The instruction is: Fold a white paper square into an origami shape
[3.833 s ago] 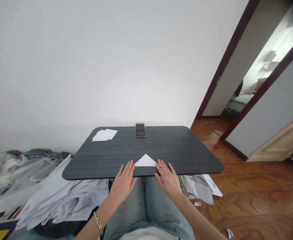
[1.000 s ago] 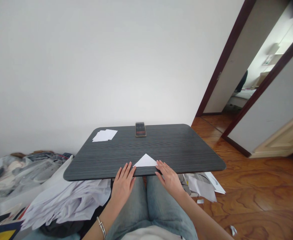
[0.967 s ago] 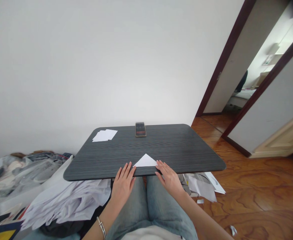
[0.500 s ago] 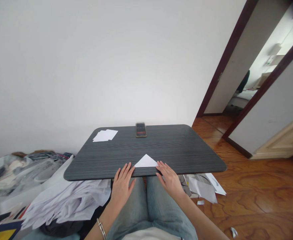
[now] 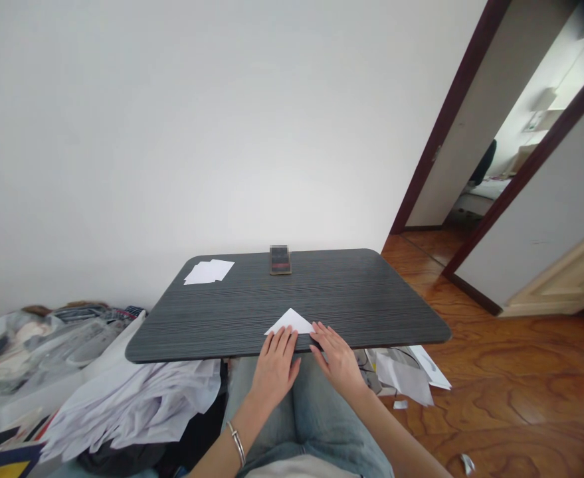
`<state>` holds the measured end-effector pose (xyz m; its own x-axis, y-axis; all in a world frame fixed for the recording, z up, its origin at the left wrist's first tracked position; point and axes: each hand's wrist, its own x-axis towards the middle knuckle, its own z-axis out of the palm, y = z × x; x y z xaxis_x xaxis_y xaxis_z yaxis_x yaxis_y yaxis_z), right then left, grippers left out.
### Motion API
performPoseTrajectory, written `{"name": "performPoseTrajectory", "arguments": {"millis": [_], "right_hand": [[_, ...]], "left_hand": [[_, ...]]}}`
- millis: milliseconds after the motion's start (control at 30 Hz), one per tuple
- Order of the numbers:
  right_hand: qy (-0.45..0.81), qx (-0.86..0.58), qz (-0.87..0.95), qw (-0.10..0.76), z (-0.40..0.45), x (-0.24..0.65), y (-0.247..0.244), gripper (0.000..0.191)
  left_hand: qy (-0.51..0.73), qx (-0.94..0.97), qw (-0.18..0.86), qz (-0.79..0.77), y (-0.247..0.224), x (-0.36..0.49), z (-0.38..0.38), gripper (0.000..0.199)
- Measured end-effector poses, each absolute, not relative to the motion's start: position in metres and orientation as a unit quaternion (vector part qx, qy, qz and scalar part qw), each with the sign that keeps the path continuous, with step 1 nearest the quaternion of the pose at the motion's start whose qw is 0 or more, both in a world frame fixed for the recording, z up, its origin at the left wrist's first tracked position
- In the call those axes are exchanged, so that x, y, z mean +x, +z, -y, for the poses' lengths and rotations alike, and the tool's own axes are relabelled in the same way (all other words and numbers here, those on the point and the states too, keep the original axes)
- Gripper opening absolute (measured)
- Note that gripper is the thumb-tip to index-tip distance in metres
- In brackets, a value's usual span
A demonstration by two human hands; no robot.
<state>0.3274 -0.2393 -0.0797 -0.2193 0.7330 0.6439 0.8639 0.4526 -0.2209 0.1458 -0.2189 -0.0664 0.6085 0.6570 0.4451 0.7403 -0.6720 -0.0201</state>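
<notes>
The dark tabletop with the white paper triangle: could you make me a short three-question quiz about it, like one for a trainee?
1. True or false: the tip of the white paper triangle points away from the wall.
2. On which of the wearer's own sides is the silver bangle worn?
A. Left
B. Right
C. Both
3. What lies at the far left corner of the dark tabletop?

Key:
1. False; the tip points toward the wall.
2. A.
3. Overlapping white paper sheets.
</notes>
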Motion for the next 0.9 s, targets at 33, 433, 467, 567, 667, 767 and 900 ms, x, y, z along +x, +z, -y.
{"name": "performPoseTrajectory", "arguments": {"millis": [33,433,467,567,667,767,900], "right_hand": [[-0.094,-0.519,0.775,0.348,0.24,0.326,-0.08,0.027],[-0.121,-0.571,0.75,0.31,0.24,0.319,-0.075,0.028],[-0.123,-0.574,0.746,0.313,0.241,0.322,-0.076,0.027],[-0.126,-0.578,0.738,0.324,0.243,0.329,-0.078,0.026],[-0.123,-0.585,0.728,0.334,0.245,0.335,-0.077,0.026],[-0.128,-0.59,0.72,0.343,0.246,0.34,-0.075,0.027],[-0.131,-0.591,0.716,0.348,0.247,0.344,-0.077,0.027]], "left_hand": [[-0.202,-0.891,0.095,0.395,-0.066,0.146,0.219,0.046],[-0.197,-0.891,0.067,0.403,-0.061,0.145,0.215,0.041],[-0.197,-0.891,0.065,0.403,-0.061,0.144,0.215,0.041],[-0.201,-0.89,0.061,0.404,-0.061,0.144,0.216,0.041],[-0.204,-0.89,0.06,0.403,-0.06,0.144,0.217,0.042],[-0.207,-0.891,0.063,0.399,-0.059,0.143,0.217,0.042],[-0.205,-0.891,0.064,0.401,-0.059,0.143,0.217,0.043]]}}
